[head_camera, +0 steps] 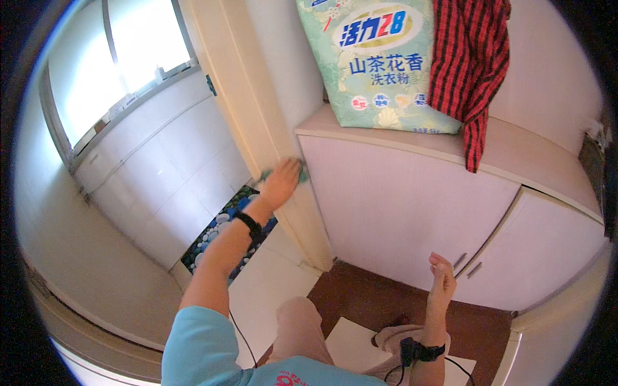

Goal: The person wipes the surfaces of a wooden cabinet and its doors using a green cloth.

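Observation:
My left hand [281, 182] presses a green cloth [302, 172] flat against the cream wooden door frame [260, 111], beside the cabinet's left edge; the hand is slightly blurred. Most of the cloth is hidden under the palm and fingers. My right hand [442, 275] hangs with curled fingers in front of the cabinet doors, near their handles, and nothing shows in it. Each wrist wears a black strap.
On the low white cabinet [386, 193] stand a green bag of washing powder [381, 91] and a red and black striped cloth [468, 62], which hangs over the front edge. A pebble-patterned mat [207, 246] lies beyond the doorway. Thin black cables run by both arms.

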Motion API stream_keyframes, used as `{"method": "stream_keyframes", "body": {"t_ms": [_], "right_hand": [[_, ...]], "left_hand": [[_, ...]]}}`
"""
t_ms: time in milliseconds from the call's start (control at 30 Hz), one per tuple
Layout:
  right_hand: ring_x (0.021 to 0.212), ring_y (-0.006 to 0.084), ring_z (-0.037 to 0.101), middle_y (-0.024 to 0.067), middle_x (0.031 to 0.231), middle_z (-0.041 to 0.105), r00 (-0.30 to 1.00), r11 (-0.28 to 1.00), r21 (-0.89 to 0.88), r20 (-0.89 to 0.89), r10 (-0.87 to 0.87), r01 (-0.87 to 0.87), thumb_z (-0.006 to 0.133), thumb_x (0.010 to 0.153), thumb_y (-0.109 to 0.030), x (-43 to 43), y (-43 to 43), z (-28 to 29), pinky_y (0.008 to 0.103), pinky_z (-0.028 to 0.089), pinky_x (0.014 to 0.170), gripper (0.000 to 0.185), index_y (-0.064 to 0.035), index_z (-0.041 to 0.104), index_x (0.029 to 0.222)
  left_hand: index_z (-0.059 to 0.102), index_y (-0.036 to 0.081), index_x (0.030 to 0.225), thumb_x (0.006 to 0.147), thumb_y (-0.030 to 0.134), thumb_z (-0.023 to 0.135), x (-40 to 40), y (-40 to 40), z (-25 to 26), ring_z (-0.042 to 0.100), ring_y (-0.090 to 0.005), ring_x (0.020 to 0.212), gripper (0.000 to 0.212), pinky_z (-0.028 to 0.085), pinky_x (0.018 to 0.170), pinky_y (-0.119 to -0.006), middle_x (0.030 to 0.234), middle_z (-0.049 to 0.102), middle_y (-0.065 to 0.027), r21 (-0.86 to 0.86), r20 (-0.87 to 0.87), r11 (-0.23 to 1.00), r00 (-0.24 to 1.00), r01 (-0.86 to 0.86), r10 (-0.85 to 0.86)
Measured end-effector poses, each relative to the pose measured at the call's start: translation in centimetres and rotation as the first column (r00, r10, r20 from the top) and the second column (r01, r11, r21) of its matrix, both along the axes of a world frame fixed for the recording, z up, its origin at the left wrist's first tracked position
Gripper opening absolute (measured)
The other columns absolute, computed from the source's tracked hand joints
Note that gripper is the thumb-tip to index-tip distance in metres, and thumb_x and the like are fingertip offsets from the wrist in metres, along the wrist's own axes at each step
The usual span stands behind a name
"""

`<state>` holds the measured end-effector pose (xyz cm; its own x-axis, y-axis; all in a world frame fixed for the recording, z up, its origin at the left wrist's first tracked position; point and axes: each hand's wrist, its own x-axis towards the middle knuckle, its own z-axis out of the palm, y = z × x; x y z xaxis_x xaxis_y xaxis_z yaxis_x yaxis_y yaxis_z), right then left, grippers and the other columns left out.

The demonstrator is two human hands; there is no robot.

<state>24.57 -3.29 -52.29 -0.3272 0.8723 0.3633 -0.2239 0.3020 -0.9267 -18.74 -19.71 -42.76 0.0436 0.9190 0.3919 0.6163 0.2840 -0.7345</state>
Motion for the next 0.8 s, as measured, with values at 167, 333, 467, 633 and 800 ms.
{"method": "stream_keyframes", "body": {"t_ms": [167, 333, 467, 633, 800], "right_hand": [[0.099, 0.0210, 0.052, 0.0121, 0.105, 0.058, 1.000, 1.000, -0.015, -0.007, -0.025, 0.025, 0.046, 0.091, -0.028, 1.7, 0.0, 0.9, 0.0341, 0.040, 0.088, 0.033, 0.0009, 0.063, 0.091], [0.098, 0.0215, 0.053, 0.0120, 0.104, 0.058, 0.999, 0.996, -0.085, -0.044, 0.004, -0.008, 0.047, 0.090, -0.027, 1.3, -0.2, 1.3, 0.0341, 0.040, 0.088, 0.032, 0.0012, 0.062, 0.091], [0.098, 0.0223, 0.053, 0.0127, 0.104, 0.058, 0.999, 0.998, -0.044, -0.030, 0.035, -0.036, 0.048, 0.090, -0.027, 0.0, -0.5, 0.2, 0.0345, 0.040, 0.088, 0.032, 0.0021, 0.062, 0.092], [0.098, 0.0231, 0.053, 0.0132, 0.104, 0.058, 0.999, 0.999, -0.020, -0.013, 0.033, -0.033, 0.047, 0.090, -0.029, -0.5, -0.9, 0.3, 0.0345, 0.039, 0.088, 0.035, 0.0023, 0.063, 0.091], [0.098, 0.0224, 0.053, 0.0134, 0.103, 0.058, 1.000, 1.000, -0.026, 0.004, -0.011, 0.011, 0.047, 0.090, -0.028, 1.5, -0.6, 0.7, 0.0341, 0.039, 0.088, 0.034, 0.0028, 0.063, 0.091]], "left_hand": [[0.052, -0.004, 0.109, 0.076, 0.012, 0.048, 2.0, -1.1, -1.1, 0.042, -0.0302, 0.114, 0.037, 0.031, 0.100, -0.039, 0.120, 0.048, -0.0168, -0.148, 0.055, 0.989, 0.998, 0.007, 0.001], [0.048, -0.006, 0.112, 0.074, 0.009, 0.048, 0.2, 0.7, 12.5, 0.043, -0.0294, 0.112, 0.041, 0.028, 0.101, -0.040, 0.114, 0.051, -0.0168, 0.317, -0.020, 0.948, 1.000, 0.020, -0.015], [0.056, -0.005, 0.097, 0.074, 0.009, 0.049, 0.9, 0.7, 23.3, 0.044, -0.0303, 0.111, 0.028, 0.033, 0.099, -0.039, 0.115, 0.051, -0.0163, 0.306, -0.277, 0.952, 0.957, 0.005, 0.084], [0.059, -0.004, 0.096, 0.075, 0.010, 0.049, 0.0, 0.9, 17.1, 0.041, -0.0286, 0.117, 0.028, 0.029, 0.102, -0.039, 0.117, 0.051, -0.0158, 0.255, -0.214, 0.967, 0.974, -0.020, 0.077], [0.060, -0.001, 0.101, 0.074, 0.010, 0.051, 1.4, 0.6, 5.3, 0.042, -0.0282, 0.115, 0.031, 0.023, 0.104, -0.041, 0.112, 0.054, -0.0154, -0.009, -0.156, 0.990, 0.978, -0.141, 0.138]]}}
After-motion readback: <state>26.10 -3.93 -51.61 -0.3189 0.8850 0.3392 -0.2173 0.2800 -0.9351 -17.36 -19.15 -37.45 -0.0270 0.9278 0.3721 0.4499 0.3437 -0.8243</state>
